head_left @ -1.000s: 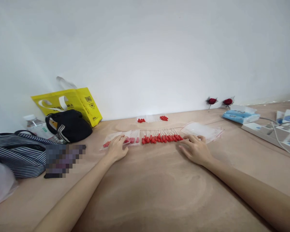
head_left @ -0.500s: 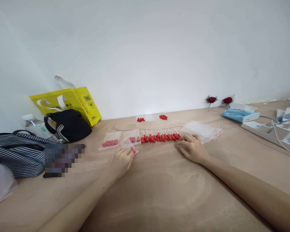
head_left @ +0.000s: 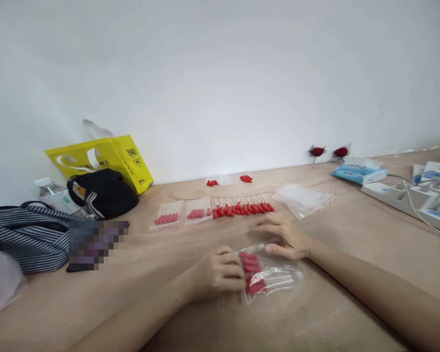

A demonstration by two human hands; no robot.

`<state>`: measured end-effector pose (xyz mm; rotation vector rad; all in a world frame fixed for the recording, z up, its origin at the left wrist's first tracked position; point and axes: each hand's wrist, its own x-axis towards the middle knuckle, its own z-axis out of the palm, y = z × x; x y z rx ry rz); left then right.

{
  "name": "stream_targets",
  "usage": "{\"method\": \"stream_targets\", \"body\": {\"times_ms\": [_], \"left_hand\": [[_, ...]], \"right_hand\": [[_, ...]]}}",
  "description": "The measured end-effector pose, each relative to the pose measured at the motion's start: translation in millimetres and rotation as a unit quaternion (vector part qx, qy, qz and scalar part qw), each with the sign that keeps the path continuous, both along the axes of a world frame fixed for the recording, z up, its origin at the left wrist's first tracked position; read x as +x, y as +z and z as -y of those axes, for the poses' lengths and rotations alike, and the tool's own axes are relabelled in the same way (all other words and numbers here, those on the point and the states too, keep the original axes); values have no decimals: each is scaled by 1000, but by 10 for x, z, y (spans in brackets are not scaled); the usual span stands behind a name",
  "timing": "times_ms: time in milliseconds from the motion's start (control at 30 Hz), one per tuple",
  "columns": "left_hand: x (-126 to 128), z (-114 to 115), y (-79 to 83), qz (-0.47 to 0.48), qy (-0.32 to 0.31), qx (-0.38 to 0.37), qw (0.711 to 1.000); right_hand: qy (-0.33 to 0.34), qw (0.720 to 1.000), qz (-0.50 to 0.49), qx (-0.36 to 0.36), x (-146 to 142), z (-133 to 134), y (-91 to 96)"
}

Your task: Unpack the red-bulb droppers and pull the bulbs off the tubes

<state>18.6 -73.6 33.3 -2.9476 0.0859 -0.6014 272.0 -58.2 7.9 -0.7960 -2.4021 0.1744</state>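
Observation:
My left hand (head_left: 220, 274) has its fingers curled at the left edge of a clear zip bag (head_left: 282, 279) with several red-tipped sticks in it. The bag lies near the front of the table, its red tips (head_left: 252, 263) beside my left fingertips. Over the bag's far right corner is my right hand (head_left: 284, 235), fingers apart, the thumb by the plastic and nothing held. Beyond the hands a row of red-tipped sticks (head_left: 244, 208) lies with its pale shafts pointing to the wall. Two filled zip bags (head_left: 165, 222) lie left of the row.
A stack of clear bags (head_left: 302, 198) lies right of the row. Small bags with red pieces (head_left: 246, 179) lie by the wall. Left stand a yellow bag (head_left: 132, 166), black pouch (head_left: 110, 193) and striped bag (head_left: 40, 239). Right: blue tissue pack (head_left: 357, 173), power strip (head_left: 385, 193).
My left hand has brought a filled bag from the other filled bags toward me and to the right. My right hand has left the row's right end and come nearer, over the bag.

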Motion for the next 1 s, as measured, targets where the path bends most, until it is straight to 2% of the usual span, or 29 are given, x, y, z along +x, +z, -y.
{"method": "stream_targets", "body": {"times_ms": [133,300,400,467,567,700,867,933,1000], "left_hand": [[132,-216,-163,85,37,-45,995],[89,-251,-251,103,110,-115,982],[33,-242,-250,125,186,-206,952],[18,-268,-259,158,278,-290,902],[40,-333,-276,170,383,-435,797],[111,-353,-252,144,378,-611,680],[150,-298,-186,210,381,-699,568],[150,-295,-173,242,380,-714,535],[153,-299,-166,261,374,-722,519]], "right_hand": [[35,995,71,-60,-159,146,46],[-27,992,99,-75,-271,241,59],[-46,992,95,-63,-241,203,39],[-42,993,87,-61,-212,158,6],[-34,996,58,-62,-196,99,-62],[-26,997,19,-64,-225,66,-133],[-23,997,10,-67,-235,64,-151],[-24,998,7,-65,-230,67,-148],[-26,998,5,-63,-234,75,-141]]}}
